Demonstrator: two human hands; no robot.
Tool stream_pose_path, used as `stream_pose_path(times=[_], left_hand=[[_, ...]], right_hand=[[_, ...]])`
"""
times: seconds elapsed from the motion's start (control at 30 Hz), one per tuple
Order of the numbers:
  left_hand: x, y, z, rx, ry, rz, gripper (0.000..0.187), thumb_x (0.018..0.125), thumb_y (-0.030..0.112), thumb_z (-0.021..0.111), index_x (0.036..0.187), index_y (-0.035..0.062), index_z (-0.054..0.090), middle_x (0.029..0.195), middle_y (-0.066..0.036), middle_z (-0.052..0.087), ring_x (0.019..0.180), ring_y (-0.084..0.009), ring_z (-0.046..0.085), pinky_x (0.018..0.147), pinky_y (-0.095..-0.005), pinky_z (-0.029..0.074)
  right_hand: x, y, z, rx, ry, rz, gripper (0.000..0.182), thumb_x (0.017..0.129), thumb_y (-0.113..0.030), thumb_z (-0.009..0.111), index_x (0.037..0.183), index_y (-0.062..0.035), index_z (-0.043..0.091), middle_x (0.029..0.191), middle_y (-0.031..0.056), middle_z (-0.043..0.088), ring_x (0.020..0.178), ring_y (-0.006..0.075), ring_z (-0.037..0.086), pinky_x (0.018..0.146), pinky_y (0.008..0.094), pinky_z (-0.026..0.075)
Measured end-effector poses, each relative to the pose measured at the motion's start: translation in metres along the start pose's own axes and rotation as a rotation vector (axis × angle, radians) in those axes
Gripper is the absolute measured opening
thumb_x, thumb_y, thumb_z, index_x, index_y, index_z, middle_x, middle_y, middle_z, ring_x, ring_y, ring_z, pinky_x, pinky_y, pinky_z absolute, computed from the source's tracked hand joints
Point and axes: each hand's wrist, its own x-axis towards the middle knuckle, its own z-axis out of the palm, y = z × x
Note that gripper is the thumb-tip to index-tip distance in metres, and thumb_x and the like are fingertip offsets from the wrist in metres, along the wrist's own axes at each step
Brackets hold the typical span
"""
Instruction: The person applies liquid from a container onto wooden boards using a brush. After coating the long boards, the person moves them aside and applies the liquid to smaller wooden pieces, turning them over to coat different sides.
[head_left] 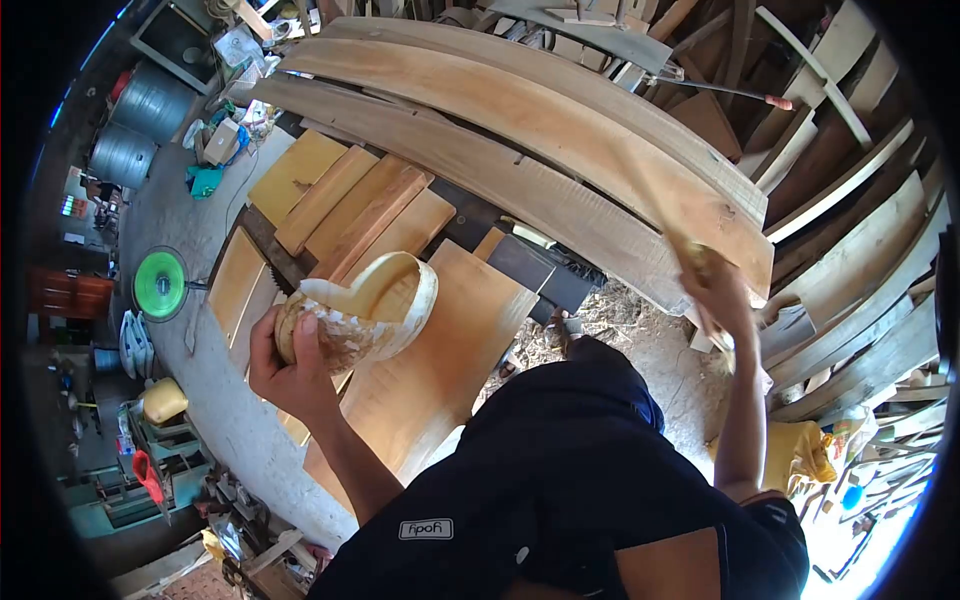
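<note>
My left hand (292, 372) is closed around one end of a pale, heart-shaped wooden bowl (370, 335). Its hollow faces up and its outer wall looks rough and patchy, with whitish areas. Off to the right, my right hand (718, 292) grips a long tan stick (660, 205) that is smeared by motion. The stick points up and away over the long planks; its exact kind cannot be made out. Below the bowl lies a wide, smooth wooden board (440, 335).
Long planks (520, 110) stretch across the far side, with shorter wood blocks (345, 205) nearer. Stacked timber (850, 270) fills the right. A green fan (160, 283) and metal drums (150, 110) stand left. Shavings (620, 330) cover the ground by my feet.
</note>
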Motion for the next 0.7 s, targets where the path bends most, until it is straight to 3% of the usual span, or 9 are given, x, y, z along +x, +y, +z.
stream_pose_path(times=[0.13,0.2,0.23,0.33,0.4,0.43,0.5,0.57,0.7], left_hand=[[-0.006,0.011,0.0,-0.024,0.002,0.046,0.022,0.075,0.004,0.072,0.094,-0.0037,0.063,0.086,-0.006,0.064,0.077,-0.0112,0.058,0.072,-0.0238,0.047],[-0.01,0.015,-0.003,-0.018,0.009,0.067,0.022,0.075,0.004,0.072,0.094,-0.0038,0.063,0.085,-0.006,0.064,0.076,-0.0108,0.058,0.072,-0.0235,0.047],[-0.013,0.015,-0.005,-0.044,0.019,0.043,0.021,0.075,0.003,0.072,0.093,-0.004,0.063,0.085,-0.006,0.064,0.076,-0.0105,0.058,0.071,-0.0233,0.047],[-0.021,0.023,-0.007,-0.042,0.026,0.025,0.021,0.074,0.003,0.072,0.092,-0.0042,0.062,0.084,-0.006,0.064,0.075,-0.0102,0.058,0.07,-0.0229,0.048],[-0.028,0.024,-0.008,-0.039,0.01,-0.021,0.023,0.073,0.003,0.073,0.093,-0.0034,0.063,0.083,-0.006,0.065,0.074,-0.0103,0.059,0.069,-0.0227,0.048],[-0.032,0.016,-0.009,0.002,0.016,0.035,0.026,0.07,0.002,0.075,0.093,-0.0025,0.064,0.082,-0.006,0.065,0.074,-0.0111,0.059,0.068,-0.0227,0.048],[-0.039,0.021,-0.002,-0.008,-0.014,0.017,0.027,0.069,0.001,0.075,0.094,-0.0022,0.064,0.082,-0.006,0.065,0.074,-0.0115,0.06,0.068,-0.0227,0.048],[-0.042,0.022,0.01,-0.018,-0.064,0.055,0.03,0.066,0.002,0.078,0.093,-0.0016,0.064,0.079,-0.007,0.065,0.072,-0.0123,0.06,0.066,-0.0229,0.048],[-0.038,0.035,0.035,0.01,-0.243,0.191,0.038,0.059,0.006,0.085,0.09,-0.0004,0.065,0.074,-0.007,0.064,0.064,-0.0133,0.059,0.058,-0.0231,0.045]], right_hand=[[0.049,-0.068,0.072,0.044,-0.341,-0.386,0.056,0.071,-0.043,0.072,0.109,-0.0019,0.063,0.089,0.0183,0.069,0.081,0.0308,0.067,0.074,0.0386,0.052],[0.077,-0.102,0.102,-0.02,-0.546,-0.387,0.06,0.068,-0.049,0.072,0.104,-0.0018,0.065,0.09,0.0199,0.068,0.08,0.034,0.066,0.074,0.0417,0.051],[0.089,-0.111,0.116,-0.017,-0.55,-0.402,0.06,0.068,-0.049,0.072,0.104,-0.0018,0.065,0.09,0.0199,0.068,0.08,0.034,0.066,0.074,0.0417,0.051],[0.108,-0.128,0.14,-0.003,-0.524,-0.427,0.049,0.073,-0.042,0.07,0.097,0.0001,0.065,0.086,0.021,0.067,0.078,0.0342,0.065,0.072,0.0418,0.052],[0.113,-0.134,0.145,0.032,-0.226,-0.485,0.038,0.08,-0.035,0.067,0.091,0.0008,0.064,0.082,0.0211,0.065,0.077,0.033,0.066,0.071,0.0425,0.051],[0.103,-0.147,0.124,0.084,-0.168,-0.542,0.031,0.086,-0.031,0.064,0.088,0.0007,0.063,0.079,0.0203,0.063,0.075,0.0315,0.065,0.071,0.0443,0.051],[0.077,-0.176,0.075,0.196,-0.169,-0.401,0.037,0.088,-0.036,0.061,0.088,0.0014,0.064,0.083,0.0186,0.062,0.071,0.03,0.063,0.069,0.0452,0.051],[0.066,-0.182,0.049,0.349,-0.008,-0.662,0.039,0.089,-0.038,0.059,0.086,0.0013,0.064,0.083,0.0151,0.06,0.068,0.0256,0.06,0.066,0.0419,0.051],[0.039,-0.198,-0.006,0.468,-0.004,-0.813,0.039,0.087,-0.039,0.06,0.087,0.0004,0.066,0.081,0.0113,0.058,0.071,0.0215,0.057,0.065,0.0358,0.049]])
